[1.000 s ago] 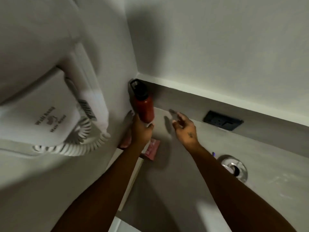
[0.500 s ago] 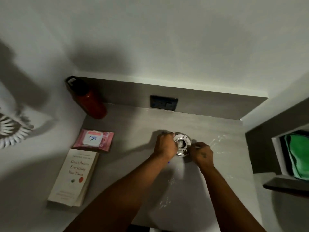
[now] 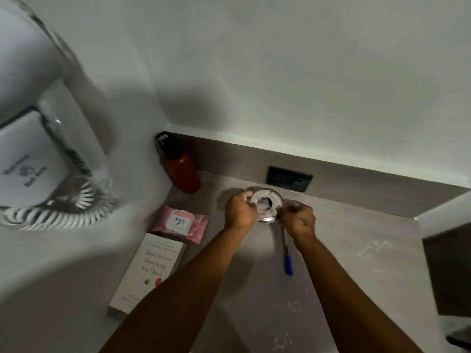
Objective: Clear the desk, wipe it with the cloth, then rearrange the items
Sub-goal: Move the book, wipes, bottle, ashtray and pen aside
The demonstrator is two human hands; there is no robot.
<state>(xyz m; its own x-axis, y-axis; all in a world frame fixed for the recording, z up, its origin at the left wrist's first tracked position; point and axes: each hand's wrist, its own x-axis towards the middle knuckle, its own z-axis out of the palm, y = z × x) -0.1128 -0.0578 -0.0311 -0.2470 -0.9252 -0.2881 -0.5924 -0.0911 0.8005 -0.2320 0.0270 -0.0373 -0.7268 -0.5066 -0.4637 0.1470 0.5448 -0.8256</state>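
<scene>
My L hand [image 3: 239, 212] & R hand [image 3: 297, 219] both pinch round metal dish [image 3: 265, 205] above desk [image 3: 356, 263]; risk: thin rim slips, drops onto pen [image 3: 286, 253].

Bottle [image 3: 182, 169] blocks back-left corner (pen [image 3: 286, 253] right); desk [image 3: 356, 263] front open.

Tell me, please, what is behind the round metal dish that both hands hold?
Behind the metal dish a dark wall socket sits in the grey backsplash. The left hand and right hand cover the dish's sides.

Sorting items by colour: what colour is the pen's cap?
Blue; the pen shows best in the head view.
</scene>
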